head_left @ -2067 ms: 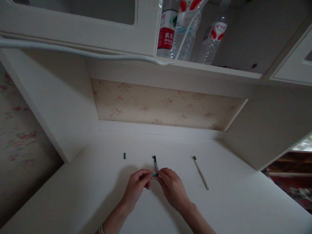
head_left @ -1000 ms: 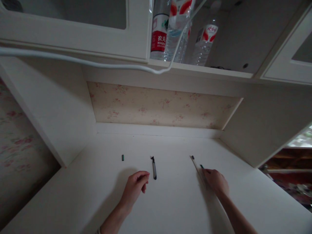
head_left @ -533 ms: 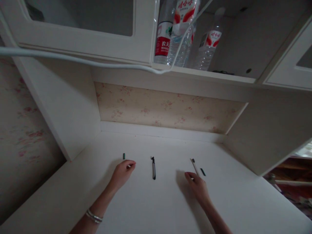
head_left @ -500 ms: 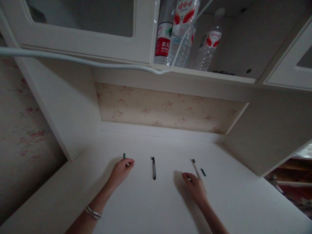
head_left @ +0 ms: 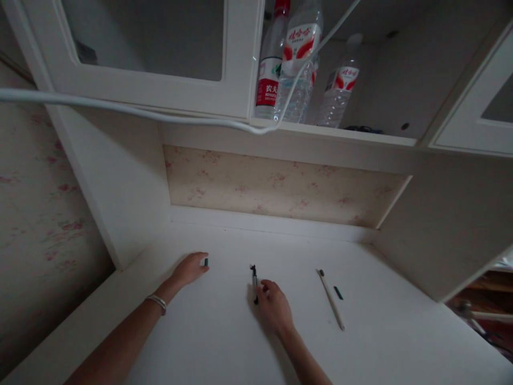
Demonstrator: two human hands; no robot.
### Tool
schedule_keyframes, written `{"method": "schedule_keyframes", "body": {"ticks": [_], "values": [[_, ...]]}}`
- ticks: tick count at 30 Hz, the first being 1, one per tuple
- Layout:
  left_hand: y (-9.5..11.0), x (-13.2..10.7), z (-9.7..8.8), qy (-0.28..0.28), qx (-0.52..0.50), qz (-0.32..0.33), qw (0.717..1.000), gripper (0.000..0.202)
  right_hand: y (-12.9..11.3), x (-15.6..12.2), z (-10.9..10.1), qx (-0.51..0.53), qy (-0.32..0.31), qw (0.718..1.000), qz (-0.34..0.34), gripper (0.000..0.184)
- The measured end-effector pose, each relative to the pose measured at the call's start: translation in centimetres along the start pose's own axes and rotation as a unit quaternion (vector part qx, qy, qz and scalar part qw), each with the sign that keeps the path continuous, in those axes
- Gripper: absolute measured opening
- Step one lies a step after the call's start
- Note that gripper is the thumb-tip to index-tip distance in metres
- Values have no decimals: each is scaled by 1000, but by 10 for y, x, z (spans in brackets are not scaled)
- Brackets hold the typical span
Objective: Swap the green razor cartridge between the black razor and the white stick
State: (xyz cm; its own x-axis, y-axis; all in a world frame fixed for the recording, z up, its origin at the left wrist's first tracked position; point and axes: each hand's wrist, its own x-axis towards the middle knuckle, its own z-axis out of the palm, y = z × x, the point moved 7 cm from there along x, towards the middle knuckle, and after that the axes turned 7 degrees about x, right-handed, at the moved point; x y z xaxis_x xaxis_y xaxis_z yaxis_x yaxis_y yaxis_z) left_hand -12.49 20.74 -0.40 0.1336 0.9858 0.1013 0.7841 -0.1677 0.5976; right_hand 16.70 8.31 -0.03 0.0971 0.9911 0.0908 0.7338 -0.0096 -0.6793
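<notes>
Your left hand (head_left: 189, 269) lies low and spread on the counter (head_left: 224, 342), fingertips just touching the small dark cap (head_left: 206, 262) at its 2 o'clock, nothing gripped. Your right hand (head_left: 274, 309) is loosely curled, fingertips on the near end of the slim dark pen (head_left: 254, 278) running off toward 12 o'clock, and I can't tell if it's pinched. Both look light, stiff and smooth, apt to roll, so take the pen mid-barrel and the cap by its sides.

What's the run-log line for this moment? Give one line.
left hand: fingertips at small green cap | right hand: fingertips on black pen | white stick, green piece: untouched on desk
</notes>
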Motion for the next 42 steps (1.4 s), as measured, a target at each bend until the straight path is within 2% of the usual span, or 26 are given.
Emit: {"method": "schedule_keyframes", "body": {"ticks": [5, 8, 12, 15, 17, 19, 20, 22, 24, 26, 27, 30, 32, 35, 38, 40, 42], "values": [[3, 4, -3, 3, -32, -11, 999, 30, -8, 17, 4, -76, -28, 996, 27, 43], [9, -2, -4, 13, -77, -23, 997, 31, -12, 25, 10, -111, -41, 992, 31, 36], [27, -24, 6, 15, -175, -47, 983, 47, -13, 31, 16, -118, -49, 991, 32, 26], [51, -51, 23, -2, -283, -58, 957, 52, -11, 32, 17, -86, -53, 995, 23, 25], [67, -69, 40, -20, -512, -105, 852, 49, -10, 30, 17, -44, -53, 998, 13, 26], [86, -82, 56, -39, -654, -129, 744, 42, -9, 28, 15, 14, -47, 999, -2, 27], [96, -87, 63, -50, -701, -130, 700, 39, -9, 26, 14, 48, -41, 998, -10, 28], [113, -94, 73, -67, -758, -128, 636, 33, -9, 20, 13, 118, -29, 992, -22, 35], [125, -98, 80, -83, -791, -122, 594, 31, -9, 10, 14, 181, -32, 983, -25, 45], [131, -102, 83, -92, -809, -117, 569, 32, -11, -1, 18, 310, -54, 949, -14, 49], [132, -104, 83, -94, -814, -115, 562, 33, -12, -6, 20, 395, -68, 916, -6, 47], [131, -110, 81, -101, -825, -105, 547, 36, -17, -16, 23, 610, -97, 786, 24, 43], [128, -113, 77, -103, -831, -93, 539, 38, -19, -19, 22, 662, -106, 741, 42, 45], [124, -114, 73, -100, -837, -80, 532, 38, -23, -24, 21, 700, -117, 700, 77, 53], [123, -113, 73, -96, -834, -88, 536, 37, -31, -33, 23, 725, -137, 668, 93, 46], [124, -114, 74, -98, -828, -92, 544, 38, -35, -39, 25, 737, -142, 653, 97, 41], [127, -116, 74, -102, -820, -91, 555, 38, -39, -44, 28, 740, -139, 652, 97, 39]]}}
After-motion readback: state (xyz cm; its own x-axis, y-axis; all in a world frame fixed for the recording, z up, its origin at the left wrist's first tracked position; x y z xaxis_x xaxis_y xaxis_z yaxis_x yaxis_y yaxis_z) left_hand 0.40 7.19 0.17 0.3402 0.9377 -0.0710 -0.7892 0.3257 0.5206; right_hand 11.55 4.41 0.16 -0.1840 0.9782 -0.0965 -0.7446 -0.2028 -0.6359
